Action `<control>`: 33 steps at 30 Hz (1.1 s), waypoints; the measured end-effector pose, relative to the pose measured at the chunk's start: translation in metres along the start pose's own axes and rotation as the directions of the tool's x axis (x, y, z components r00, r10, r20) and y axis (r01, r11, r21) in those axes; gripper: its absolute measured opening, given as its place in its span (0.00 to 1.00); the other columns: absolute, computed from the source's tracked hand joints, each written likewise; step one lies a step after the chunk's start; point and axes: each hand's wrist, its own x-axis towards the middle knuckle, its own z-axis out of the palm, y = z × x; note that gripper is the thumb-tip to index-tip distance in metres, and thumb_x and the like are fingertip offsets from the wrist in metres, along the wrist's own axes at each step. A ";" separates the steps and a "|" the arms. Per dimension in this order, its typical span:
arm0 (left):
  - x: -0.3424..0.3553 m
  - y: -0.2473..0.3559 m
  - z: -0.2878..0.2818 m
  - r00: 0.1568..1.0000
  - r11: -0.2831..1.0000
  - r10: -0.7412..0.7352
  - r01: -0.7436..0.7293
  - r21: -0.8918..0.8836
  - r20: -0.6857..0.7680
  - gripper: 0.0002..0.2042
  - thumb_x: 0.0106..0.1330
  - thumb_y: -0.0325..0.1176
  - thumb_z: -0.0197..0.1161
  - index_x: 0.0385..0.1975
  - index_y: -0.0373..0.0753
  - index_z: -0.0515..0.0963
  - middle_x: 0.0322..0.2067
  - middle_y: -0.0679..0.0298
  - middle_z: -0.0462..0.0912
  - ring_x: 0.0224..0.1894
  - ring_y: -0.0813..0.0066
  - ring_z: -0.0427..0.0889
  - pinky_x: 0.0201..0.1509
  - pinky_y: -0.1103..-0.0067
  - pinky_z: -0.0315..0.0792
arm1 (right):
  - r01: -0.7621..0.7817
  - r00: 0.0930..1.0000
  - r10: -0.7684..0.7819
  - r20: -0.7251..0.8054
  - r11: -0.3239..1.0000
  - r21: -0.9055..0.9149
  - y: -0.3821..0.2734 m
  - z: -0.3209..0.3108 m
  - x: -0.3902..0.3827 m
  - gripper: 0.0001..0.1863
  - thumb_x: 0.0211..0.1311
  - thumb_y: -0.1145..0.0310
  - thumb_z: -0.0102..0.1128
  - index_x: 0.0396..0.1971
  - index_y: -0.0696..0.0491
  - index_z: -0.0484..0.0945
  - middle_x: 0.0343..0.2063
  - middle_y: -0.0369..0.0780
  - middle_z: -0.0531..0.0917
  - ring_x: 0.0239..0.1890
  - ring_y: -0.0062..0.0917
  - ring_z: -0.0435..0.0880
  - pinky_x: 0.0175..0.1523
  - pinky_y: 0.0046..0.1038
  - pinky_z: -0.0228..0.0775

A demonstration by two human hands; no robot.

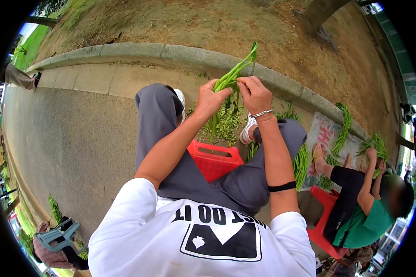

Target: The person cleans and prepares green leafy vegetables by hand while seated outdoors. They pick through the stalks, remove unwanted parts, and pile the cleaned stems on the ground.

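Note:
My left hand (211,97) is closed round a bunch of long green leafy stems (233,69) held up in front of me. My right hand (254,94), with a metal bangle at the wrist, is closed in a pinch on the same stems, just right of the left one. The lower ends dangle between my knees, over scattered plucked leaves (227,123) on the ground. Below my hands is a red plastic stool (214,161), and by my right leg lies a pile of long green stalks (302,166).
A person in green (363,221) sits on a red stool at the right, handling greens beside a printed sheet (320,127). A concrete curb (148,50) crosses ahead. Another person's leg (21,77) is at far left, and a grey chair (55,237) stands lower left.

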 end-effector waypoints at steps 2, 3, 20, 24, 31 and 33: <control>0.000 -0.002 0.002 1.000 1.000 -0.004 0.004 -0.006 0.003 0.09 0.49 0.28 0.65 0.30 0.34 0.76 0.21 0.72 0.75 0.21 0.89 0.69 0.22 0.87 0.64 | -0.040 0.999 0.040 -0.019 0.999 -0.020 -0.002 0.002 0.000 0.03 0.54 0.69 0.57 0.29 0.50 0.77 0.26 0.36 0.78 0.24 0.31 0.78 0.26 0.26 0.68; -0.001 -0.003 0.003 1.000 1.000 -0.006 0.006 -0.010 0.005 0.09 0.50 0.28 0.65 0.30 0.34 0.76 0.21 0.72 0.75 0.21 0.89 0.69 0.22 0.87 0.63 | -0.080 0.996 0.080 -0.035 0.997 -0.007 -0.003 0.004 -0.001 0.03 0.53 0.69 0.57 0.29 0.50 0.77 0.26 0.36 0.78 0.24 0.31 0.78 0.26 0.25 0.68; 0.005 0.012 -0.008 0.988 0.886 -0.123 0.153 -0.438 0.095 0.07 0.54 0.27 0.62 0.25 0.40 0.68 0.09 0.72 0.63 0.07 0.85 0.58 0.10 0.84 0.54 | -0.414 0.722 0.691 -0.046 0.484 0.771 0.033 -0.012 0.013 0.08 0.54 0.72 0.60 0.33 0.58 0.77 0.22 0.33 0.77 0.14 0.10 0.67 0.17 0.14 0.60; 0.005 0.012 -0.012 0.980 0.858 -0.150 0.194 -0.475 0.128 0.09 0.54 0.28 0.62 0.25 0.41 0.66 0.09 0.73 0.60 0.07 0.85 0.56 0.10 0.83 0.54 | -0.434 0.738 0.675 -0.015 0.492 0.755 0.026 -0.013 0.013 0.09 0.53 0.72 0.61 0.34 0.57 0.77 0.22 0.33 0.77 0.15 0.11 0.69 0.18 0.14 0.61; 0.006 0.008 -0.011 0.993 0.925 -0.093 0.111 -0.363 0.068 0.07 0.54 0.28 0.63 0.26 0.39 0.69 0.11 0.72 0.65 0.07 0.86 0.60 0.10 0.83 0.56 | -0.412 0.813 0.582 0.010 0.564 0.716 0.015 -0.007 0.008 0.07 0.54 0.71 0.60 0.33 0.56 0.78 0.23 0.32 0.78 0.18 0.09 0.70 0.21 0.13 0.63; 0.006 0.005 -0.009 0.997 0.963 -0.069 0.075 -0.258 0.030 0.06 0.54 0.28 0.63 0.27 0.38 0.72 0.13 0.72 0.69 0.09 0.86 0.62 0.11 0.84 0.57 | -0.393 0.857 0.515 0.000 0.654 0.646 0.004 -0.004 0.005 0.06 0.55 0.72 0.59 0.33 0.55 0.78 0.24 0.31 0.77 0.20 0.08 0.71 0.23 0.12 0.64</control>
